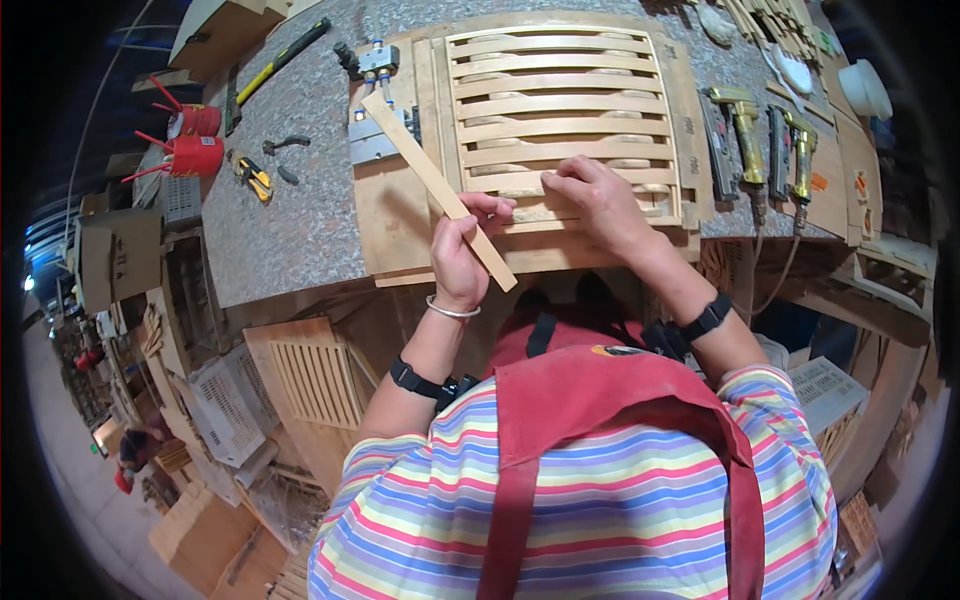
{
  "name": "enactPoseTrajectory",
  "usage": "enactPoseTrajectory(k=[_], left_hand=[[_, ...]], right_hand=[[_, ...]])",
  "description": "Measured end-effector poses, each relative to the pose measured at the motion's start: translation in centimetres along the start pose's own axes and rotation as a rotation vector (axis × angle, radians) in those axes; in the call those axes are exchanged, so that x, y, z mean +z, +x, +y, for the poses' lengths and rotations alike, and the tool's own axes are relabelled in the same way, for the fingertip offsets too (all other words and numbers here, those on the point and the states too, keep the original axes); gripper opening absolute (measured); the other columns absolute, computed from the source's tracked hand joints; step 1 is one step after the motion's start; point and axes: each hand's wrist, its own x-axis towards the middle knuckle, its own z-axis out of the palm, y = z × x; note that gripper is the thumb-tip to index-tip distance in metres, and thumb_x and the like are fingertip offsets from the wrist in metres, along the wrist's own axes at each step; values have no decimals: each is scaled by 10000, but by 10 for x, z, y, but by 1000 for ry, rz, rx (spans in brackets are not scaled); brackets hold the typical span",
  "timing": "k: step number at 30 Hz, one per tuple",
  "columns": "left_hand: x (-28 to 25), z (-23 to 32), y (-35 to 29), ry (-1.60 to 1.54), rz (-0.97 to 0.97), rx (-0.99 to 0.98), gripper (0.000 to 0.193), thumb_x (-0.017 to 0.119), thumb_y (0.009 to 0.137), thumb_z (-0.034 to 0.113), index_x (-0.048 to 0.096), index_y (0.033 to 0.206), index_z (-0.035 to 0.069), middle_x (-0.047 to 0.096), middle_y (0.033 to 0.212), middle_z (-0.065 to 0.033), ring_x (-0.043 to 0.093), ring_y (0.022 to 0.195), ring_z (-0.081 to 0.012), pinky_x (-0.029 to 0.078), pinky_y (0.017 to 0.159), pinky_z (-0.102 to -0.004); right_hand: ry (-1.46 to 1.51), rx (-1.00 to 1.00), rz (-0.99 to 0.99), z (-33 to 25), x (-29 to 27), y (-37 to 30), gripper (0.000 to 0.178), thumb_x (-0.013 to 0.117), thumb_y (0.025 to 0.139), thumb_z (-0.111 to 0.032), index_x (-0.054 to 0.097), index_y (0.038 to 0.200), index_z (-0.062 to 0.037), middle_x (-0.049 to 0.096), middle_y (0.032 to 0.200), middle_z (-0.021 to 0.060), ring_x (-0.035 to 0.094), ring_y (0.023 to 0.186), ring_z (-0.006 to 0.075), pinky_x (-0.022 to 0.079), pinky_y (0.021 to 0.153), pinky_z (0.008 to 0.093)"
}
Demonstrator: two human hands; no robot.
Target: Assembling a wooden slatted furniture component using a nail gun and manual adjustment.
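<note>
My left hand [462,262] grips a pale wooden slat [425,172] near its lower end. The slat slants up to the left, above the wooden jig board [395,230]. On that board lies a slatted wooden frame [560,92], with several curved slats running crosswise between its side rails. My right hand [598,203] is over the frame's near part, fingers bent and drawn together against the slats nearest me. Whatever its fingertips hold, if anything, is hidden. The fingers of my left hand reach close to the frame's near left corner.
Two air nail guns [745,135] with hoses lie to the right. At left are cutting pliers [252,178], red tubs [195,155] and a yellow-black handled tool [283,62]. A metal clamp fitting [378,140] sits on the board. A white cup [865,90] stands far right.
</note>
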Motion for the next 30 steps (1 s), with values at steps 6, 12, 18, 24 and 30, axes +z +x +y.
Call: enactPoseTrajectory(k=[6,12,18,24,30], left_hand=[[13,2,1,300,-104,81,286,368,820,115,576,932,-47,624,935,-168,581,956,-250,458,912,-367],[59,-1,-9,1277,-605,128,301,474,875,245,619,909,-16,644,881,-155,613,816,-307,502,758,-371],[50,14,-20,1223,-482,704,375,637,774,43,593,1145,13,595,1157,-154,525,1151,-357,427,954,-448],[16,-1,-12,1384,-530,642,525,626,786,34,478,1289,3,444,1363,-165,378,1295,-391,339,1070,-453],[2,-10,-4,1393,-529,656,488,620,784,22,504,1257,-14,478,1313,-174,407,1266,-391,355,1055,-446]], right_hand=[[225,-1,-62,3,-3,-9,261,564,866,-64,634,1117,-78,572,1044,100,579,969,283,489,810,335],[981,374,-251,-42,-48,2,328,516,954,-99,501,1269,-9,624,976,54,584,877,101,490,738,268],[-97,1,-315,-15,-55,-12,385,578,854,-154,575,1222,-266,510,908,80,592,845,272,500,674,383],[-164,-120,-213,-10,-23,-16,324,592,814,-157,615,1127,-241,532,962,73,590,870,260,508,651,364],[-33,-146,14,-10,-11,-21,218,613,762,-165,663,972,-136,574,884,58,574,856,247,502,706,347]])
